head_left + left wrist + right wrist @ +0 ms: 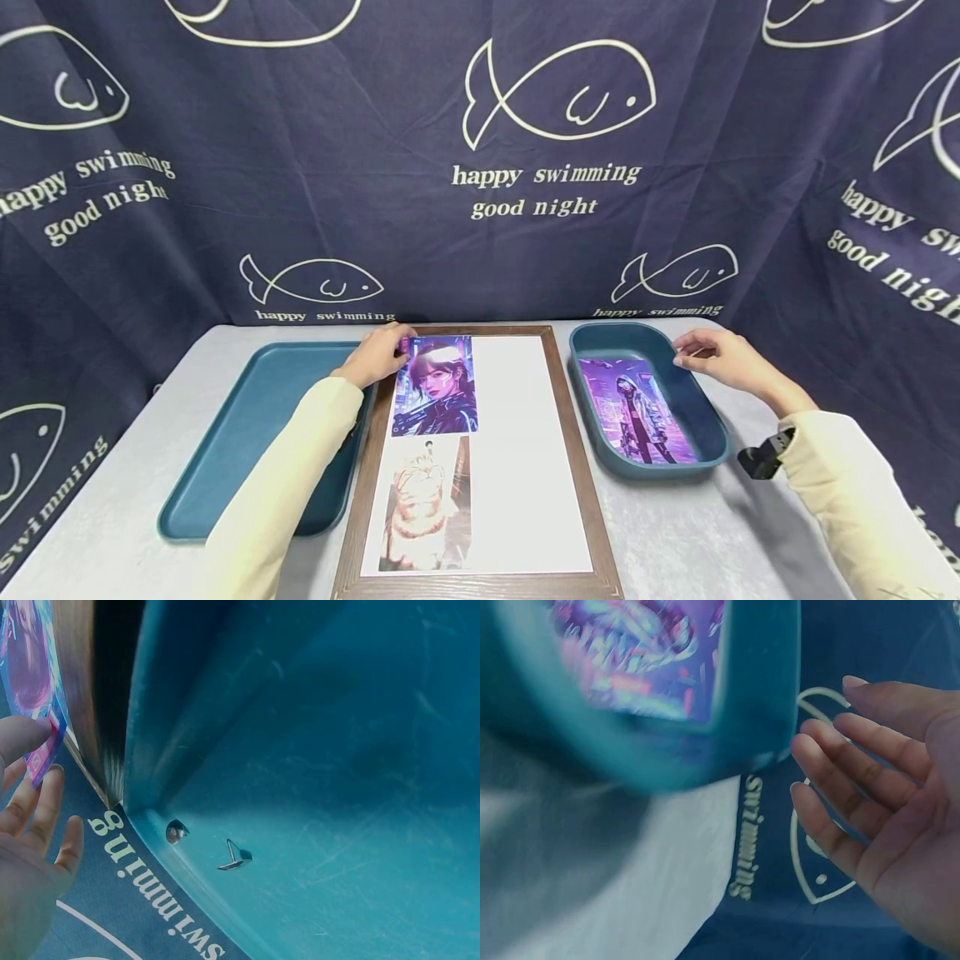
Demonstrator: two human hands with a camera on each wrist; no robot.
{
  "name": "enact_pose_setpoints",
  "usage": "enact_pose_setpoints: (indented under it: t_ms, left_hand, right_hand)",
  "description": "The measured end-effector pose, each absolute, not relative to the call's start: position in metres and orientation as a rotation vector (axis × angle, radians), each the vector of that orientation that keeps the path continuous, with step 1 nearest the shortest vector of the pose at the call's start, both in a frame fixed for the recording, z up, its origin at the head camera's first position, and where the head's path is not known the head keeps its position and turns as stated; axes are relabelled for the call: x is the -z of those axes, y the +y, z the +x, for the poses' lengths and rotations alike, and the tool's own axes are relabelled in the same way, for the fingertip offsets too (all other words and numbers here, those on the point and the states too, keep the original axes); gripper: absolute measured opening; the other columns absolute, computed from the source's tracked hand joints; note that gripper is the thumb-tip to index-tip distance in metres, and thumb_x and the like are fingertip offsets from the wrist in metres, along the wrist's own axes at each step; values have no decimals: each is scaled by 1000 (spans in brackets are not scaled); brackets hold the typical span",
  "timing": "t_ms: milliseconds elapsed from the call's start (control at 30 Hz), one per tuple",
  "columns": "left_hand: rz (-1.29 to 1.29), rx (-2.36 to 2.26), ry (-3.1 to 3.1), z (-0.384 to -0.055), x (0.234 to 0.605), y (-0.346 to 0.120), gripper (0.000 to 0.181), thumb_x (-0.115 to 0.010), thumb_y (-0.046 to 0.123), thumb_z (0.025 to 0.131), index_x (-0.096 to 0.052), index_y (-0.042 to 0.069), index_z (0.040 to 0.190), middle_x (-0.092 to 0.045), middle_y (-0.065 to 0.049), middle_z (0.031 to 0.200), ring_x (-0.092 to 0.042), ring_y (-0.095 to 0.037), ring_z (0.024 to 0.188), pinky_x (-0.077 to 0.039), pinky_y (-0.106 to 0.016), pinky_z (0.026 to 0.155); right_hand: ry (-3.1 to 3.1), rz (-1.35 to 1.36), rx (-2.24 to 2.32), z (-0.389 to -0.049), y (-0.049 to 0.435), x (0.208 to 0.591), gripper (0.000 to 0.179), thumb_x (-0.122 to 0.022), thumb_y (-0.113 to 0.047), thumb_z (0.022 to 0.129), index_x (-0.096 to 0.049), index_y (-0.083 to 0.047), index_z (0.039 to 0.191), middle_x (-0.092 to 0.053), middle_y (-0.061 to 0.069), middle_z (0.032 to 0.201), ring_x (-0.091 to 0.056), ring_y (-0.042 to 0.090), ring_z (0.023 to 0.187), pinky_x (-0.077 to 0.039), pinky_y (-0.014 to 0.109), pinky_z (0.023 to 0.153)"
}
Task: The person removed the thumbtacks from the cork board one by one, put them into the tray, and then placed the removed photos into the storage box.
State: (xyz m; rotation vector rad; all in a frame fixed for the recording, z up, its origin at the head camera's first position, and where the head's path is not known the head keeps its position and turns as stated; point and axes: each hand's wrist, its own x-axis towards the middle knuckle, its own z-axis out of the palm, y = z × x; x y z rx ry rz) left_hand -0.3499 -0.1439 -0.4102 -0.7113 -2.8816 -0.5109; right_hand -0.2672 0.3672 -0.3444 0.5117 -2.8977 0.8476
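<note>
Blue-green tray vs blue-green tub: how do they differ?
The tray is larger and shallow; the tub is smaller with deeper walls. The tray holds two small metal pins, seen in the left wrist view; the tub holds a purple picture. The tray sits left of the wooden frame, the tub right. Both have rounded corners.

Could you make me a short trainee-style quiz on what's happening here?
1. Which hand touches the glossy purple rectangular portrait print?
2. Where do the two small silvery metal pieces lie: (a) shallow teal rectangular tray or (b) deep teal rounded bin?
3. How many prints are on the white rectangular board framed in brown wood?

Key: 1. Left hand. 2. (a). 3. Two: the portrait print and the rectangular tan cat print.
</note>
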Motion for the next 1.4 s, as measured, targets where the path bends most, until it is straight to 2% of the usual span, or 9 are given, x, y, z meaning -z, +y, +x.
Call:
enact_pose_setpoints:
  t_ms: [167, 300, 667, 900, 1033, 1233, 1400]
  left_hand:
    - [-722, 506, -2866, -348, 410, -144, 33, -65, 11, 81, -57, 6, 113, -58, -11, 102, -54, -25, 90, -40, -47, 84]
    - [-727, 546, -2858, -347, 410, -145, 33, -65, 9, 81, -57, 5, 113, -56, -11, 100, -52, -24, 86, -42, -44, 83]
    - [-730, 658, -2848, -347, 406, -144, 32, -63, 5, 81, -55, 4, 112, -55, -14, 97, -49, -24, 82, -44, -38, 76]
    - [-692, 718, -2882, -346, 399, -142, 30, -61, 5, 83, -55, 6, 112, -58, -11, 95, -50, -22, 80, -44, -34, 72]
    - [-684, 740, -2880, -345, 396, -141, 28, -60, 5, 84, -55, 6, 112, -57, -10, 92, -50, -22, 81, -43, -33, 72]
    - [-715, 752, -2844, -343, 389, -138, 29, -58, 4, 84, -55, 4, 112, -58, -13, 104, -50, -24, 92, -43, -39, 84]
    - [-726, 748, -2839, -342, 384, -137, 31, -55, 4, 85, -53, 7, 115, -53, -10, 98, -46, -24, 86, -40, -38, 78]
  right_hand:
    - [-2932, 389, -867, -263, 382, 356, 26, -63, -8, 82, -60, 6, 103, -67, 18, 87, -56, -4, 69, -45, 17, 62]
    - [-2954, 338, -985, -261, 389, 365, 30, -60, -8, 84, -56, 8, 109, -65, 21, 90, -58, -1, 69, -49, 22, 60]
    - [-2993, 276, -1308, -256, 396, 376, 36, -48, -7, 91, -44, 15, 119, -61, 21, 100, -57, -4, 78, -53, 29, 67]
    - [-2992, 243, -1392, -259, 400, 383, 38, -47, -6, 90, -42, 16, 121, -60, 7, 97, -55, -5, 80, -52, 28, 68]
    - [-2998, 202, -1423, -260, 401, 386, 40, -47, -8, 91, -40, 15, 123, -58, 5, 98, -54, -6, 81, -51, 27, 68]
    - [-2977, 174, -1487, -261, 400, 388, 43, -48, -9, 91, -38, 15, 125, -57, 2, 96, -55, -4, 80, -51, 25, 68]
    - [-2955, 179, -1507, -260, 400, 388, 43, -49, -9, 91, -38, 16, 124, -57, -5, 93, -55, -5, 79, -51, 24, 67]
